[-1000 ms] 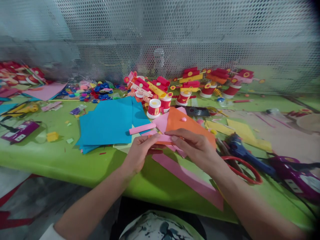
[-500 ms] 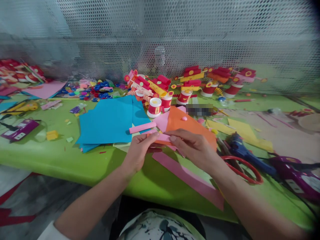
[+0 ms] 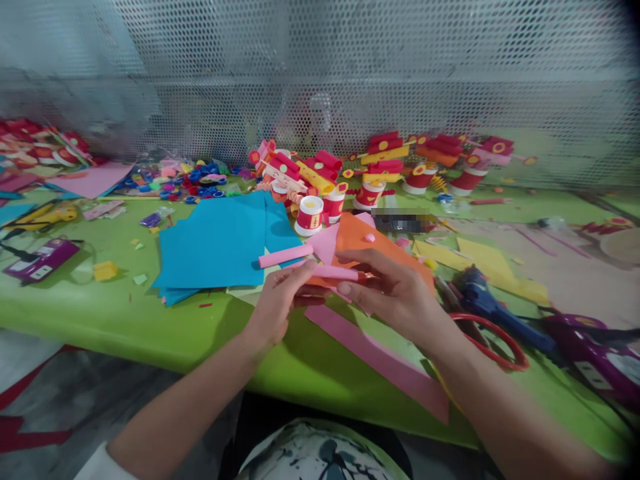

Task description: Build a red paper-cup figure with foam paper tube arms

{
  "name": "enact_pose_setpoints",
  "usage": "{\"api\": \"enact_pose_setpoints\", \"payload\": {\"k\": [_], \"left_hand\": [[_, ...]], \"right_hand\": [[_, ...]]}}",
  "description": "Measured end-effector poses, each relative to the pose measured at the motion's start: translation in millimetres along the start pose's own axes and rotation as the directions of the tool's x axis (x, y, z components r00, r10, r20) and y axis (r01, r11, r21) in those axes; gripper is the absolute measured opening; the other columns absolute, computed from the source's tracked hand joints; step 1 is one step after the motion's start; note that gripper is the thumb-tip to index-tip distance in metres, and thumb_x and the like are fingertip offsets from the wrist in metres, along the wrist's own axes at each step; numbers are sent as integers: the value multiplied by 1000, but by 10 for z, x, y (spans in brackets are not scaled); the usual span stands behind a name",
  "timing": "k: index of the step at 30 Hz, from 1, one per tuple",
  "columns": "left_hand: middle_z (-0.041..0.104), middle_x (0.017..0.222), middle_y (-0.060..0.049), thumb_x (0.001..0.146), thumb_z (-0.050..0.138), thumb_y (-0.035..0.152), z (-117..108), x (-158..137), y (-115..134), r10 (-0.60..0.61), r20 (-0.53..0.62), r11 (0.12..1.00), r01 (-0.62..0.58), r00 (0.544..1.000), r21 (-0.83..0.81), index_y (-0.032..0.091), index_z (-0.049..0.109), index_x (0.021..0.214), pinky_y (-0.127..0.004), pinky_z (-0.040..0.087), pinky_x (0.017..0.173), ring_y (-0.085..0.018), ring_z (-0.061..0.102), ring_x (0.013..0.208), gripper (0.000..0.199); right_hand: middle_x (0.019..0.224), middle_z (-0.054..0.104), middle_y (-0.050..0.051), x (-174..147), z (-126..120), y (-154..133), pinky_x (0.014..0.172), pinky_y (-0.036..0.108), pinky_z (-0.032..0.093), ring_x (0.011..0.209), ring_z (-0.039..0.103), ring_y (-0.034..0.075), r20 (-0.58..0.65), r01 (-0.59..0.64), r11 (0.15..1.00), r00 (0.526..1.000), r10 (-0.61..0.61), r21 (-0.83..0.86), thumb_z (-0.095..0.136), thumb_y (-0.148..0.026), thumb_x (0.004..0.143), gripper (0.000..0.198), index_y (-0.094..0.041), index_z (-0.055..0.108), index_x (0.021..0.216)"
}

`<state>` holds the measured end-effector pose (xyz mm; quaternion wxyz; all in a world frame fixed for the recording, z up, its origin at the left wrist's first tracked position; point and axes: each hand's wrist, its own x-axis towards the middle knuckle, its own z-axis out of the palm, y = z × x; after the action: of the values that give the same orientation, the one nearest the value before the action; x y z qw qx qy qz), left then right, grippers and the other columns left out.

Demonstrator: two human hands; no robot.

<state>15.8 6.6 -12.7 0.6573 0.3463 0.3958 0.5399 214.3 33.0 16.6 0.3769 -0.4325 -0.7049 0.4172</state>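
Note:
My left hand [image 3: 278,299] is closed on the left part of a pink foam or paper roll [image 3: 336,272], its thumb along the top. At the roll's other end, my right hand [image 3: 397,288] curls around it, thumb below and index finger above; its other fingers are partly hidden. A bit of orange shows under the roll and at its right end. Just beyond my hands, a finished-looking pink tube [image 3: 285,256] lies across the blue sheets [image 3: 213,243]. Below my right hand, a long pink strip [image 3: 380,360] rests on the green table [image 3: 295,363].
Orange sheet [image 3: 395,248] lies behind my right hand. Red-handled scissors [image 3: 500,347], a blue glue gun [image 3: 495,307] and a purple device [image 3: 595,353] sit at right. Several red and white cup figures [image 3: 369,195] stand along the back, before a perforated metal panel [image 3: 320,60].
The pink piece, earlier flatter and pinched between both hands, now shows as a rounded roll. My right fingers have spread farther apart around its end; my left hand has barely moved.

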Motion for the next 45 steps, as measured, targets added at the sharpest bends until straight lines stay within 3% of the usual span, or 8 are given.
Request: {"api": "enact_pose_setpoints", "payload": {"k": [6,19,23,27,30,35,41,45], "left_hand": [[82,87,-14,84,74,68,-10,15,-30,18,-13,1000,-18,1000,4,12,81,98,-32,63,69,-26,80,77,58],[82,85,-13,83,73,70,-10,-2,-23,23,-28,999,-23,999,24,13,81,99,-35,65,76,-28,81,83,60],[82,82,-12,83,74,70,4,6,-8,-4,-55,1000,4,998,1,12,80,103,-36,65,77,-28,81,83,61],[83,93,-14,86,70,70,-8,41,31,-116,-56,986,109,992,-123,12,76,117,-32,64,72,-26,81,83,65],[83,105,-16,91,59,73,-43,62,71,-208,-11,961,203,978,-188,12,75,121,-29,63,69,-24,80,85,69],[81,109,-21,92,47,79,-92,57,96,-240,103,956,253,965,-150,9,78,115,-31,62,68,-28,80,90,80],[80,114,-19,88,53,82,-67,-1,48,-71,128,997,69,989,23,13,76,123,-31,61,71,-30,78,98,81],[81,111,-16,90,64,69,-37,-63,38,84,130,976,-108,988,192,16,79,118,-31,61,75,-28,77,99,62]], "right_hand": [[110,75,8,10,8,18,61,29,55,85,70,19,-30,4,999,1000,-3,52,81,-50,84,33,-27,80,107],[110,75,7,16,22,67,55,27,51,75,66,15,-33,21,999,999,-20,45,80,-50,84,31,-28,82,107],[104,74,6,10,-4,82,52,25,50,70,63,14,3,-51,998,999,51,43,80,-53,84,40,-27,79,115],[122,71,9,25,-49,56,66,32,62,86,69,19,-39,-107,988,993,112,110,87,-53,77,65,-30,69,135],[132,68,11,45,-65,52,77,37,65,99,71,24,-69,-83,985,993,94,151,90,-51,72,70,-28,68,135],[112,76,10,60,-63,147,84,45,65,93,73,25,-32,-177,961,982,188,214,90,-54,72,70,-24,70,131],[102,76,3,63,-86,185,83,35,65,85,74,17,60,-251,883,967,248,397,89,-49,76,50,-26,74,118],[97,75,1,69,-117,129,74,30,64,81,72,15,55,-272,846,959,278,458,91,-46,73,43,-27,76,108]]}}
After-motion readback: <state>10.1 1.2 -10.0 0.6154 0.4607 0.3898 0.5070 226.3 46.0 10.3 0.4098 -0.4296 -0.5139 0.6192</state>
